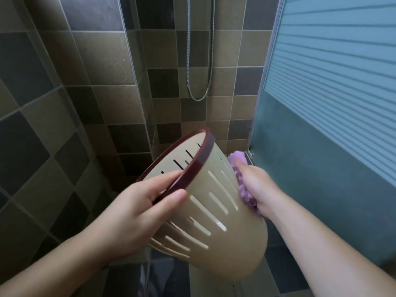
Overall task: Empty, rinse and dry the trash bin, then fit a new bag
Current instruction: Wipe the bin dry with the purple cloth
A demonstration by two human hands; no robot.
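A beige slotted trash bin (216,228) with a dark red rim ring (201,159) is held tilted in the air, its opening facing up and to the left. My left hand (137,211) grips the rim, thumb outside on the wall, fingers curled over the ring into the opening. My right hand (259,189) holds a fluffy purple cloth (242,183) and presses it against the bin's outer right wall. Nothing shows inside the visible part of the bin.
I stand in a shower stall with brown and grey wall tiles. A metal shower hose (198,61) hangs in a loop on the back wall. A frosted, striped glass door (334,103) stands close on the right. Dark tiled floor (167,275) lies below.
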